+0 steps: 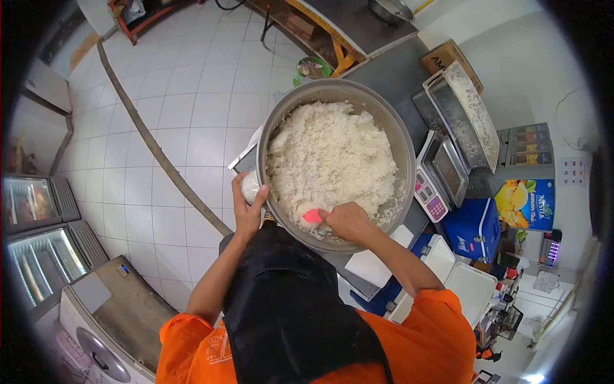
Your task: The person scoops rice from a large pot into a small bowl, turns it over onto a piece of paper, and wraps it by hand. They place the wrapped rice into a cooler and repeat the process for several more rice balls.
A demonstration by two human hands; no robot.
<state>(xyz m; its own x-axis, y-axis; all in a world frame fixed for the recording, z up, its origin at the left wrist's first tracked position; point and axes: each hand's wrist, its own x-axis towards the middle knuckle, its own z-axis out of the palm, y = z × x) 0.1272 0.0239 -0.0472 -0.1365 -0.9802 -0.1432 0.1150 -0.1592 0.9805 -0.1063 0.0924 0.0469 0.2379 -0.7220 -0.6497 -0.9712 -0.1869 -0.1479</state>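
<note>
A wide metal pot [407, 163] full of cooked white rice [332, 150] stands in front of me. At its near left rim, my left hand [248, 208] is closed around a small white rounded thing [251, 186], shaped like a little bowl. My right hand [348, 223] reaches inside the near edge of the pot. Its fingers grip a pink rice scoop [313, 216], whose tip is down at the rice, and the handle is hidden in the hand.
To the pot's right, a digital scale [430, 192] carries a metal tray [451, 173]. Beyond stand a rice-smeared metal pan [470, 115], a cardboard box [451, 61] and a blue cooler [472, 227]. Open white lidded boxes [467, 288] lie nearer. A hose-like strip [153, 144] crosses the tiled floor.
</note>
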